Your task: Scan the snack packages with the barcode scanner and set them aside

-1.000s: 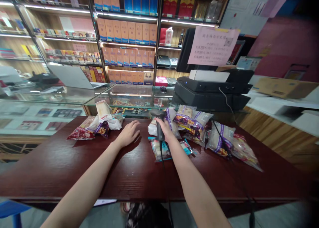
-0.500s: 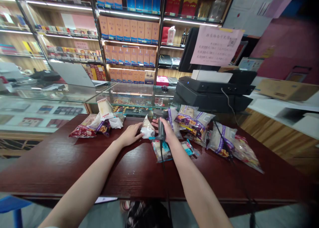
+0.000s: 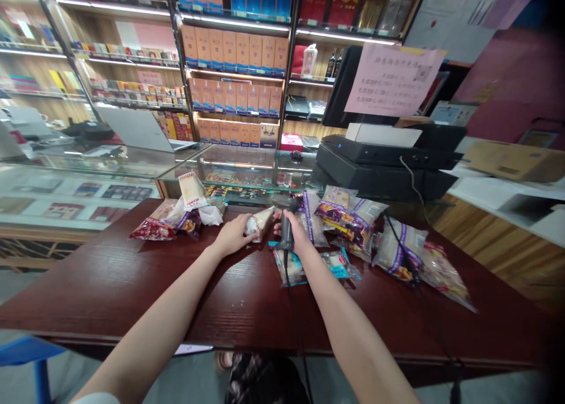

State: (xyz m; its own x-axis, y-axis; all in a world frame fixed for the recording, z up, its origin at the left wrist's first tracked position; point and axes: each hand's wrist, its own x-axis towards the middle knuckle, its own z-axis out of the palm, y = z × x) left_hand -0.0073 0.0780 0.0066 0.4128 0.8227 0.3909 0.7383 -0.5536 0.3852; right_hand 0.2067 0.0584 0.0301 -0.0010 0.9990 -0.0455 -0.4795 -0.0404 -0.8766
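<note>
At the left of the dark red table (image 3: 110, 292), a white wrapped triangle (image 3: 192, 190) leaned on a small heap of snack bags (image 3: 152, 224). Right of that heap, the left hand (image 3: 233, 234) had its thumb along the near side of a cream-and-white wrapped pack (image 3: 261, 220), apparently pinching its left end; the farther fingertips were partly hidden. The pack lay to the right of that palm, its long axis slanting up and rightward, the tapered tip pointing towards the scanner's head. The left hand was clearly the nearer, the right just beyond the tip. The right hand (image 3: 299, 233) was wrapped around the grip of the black scanner (image 3: 286, 233), above a blue-edged packet (image 3: 289, 268). Farther right sat purple-banded bags (image 3: 397, 245).
</note>
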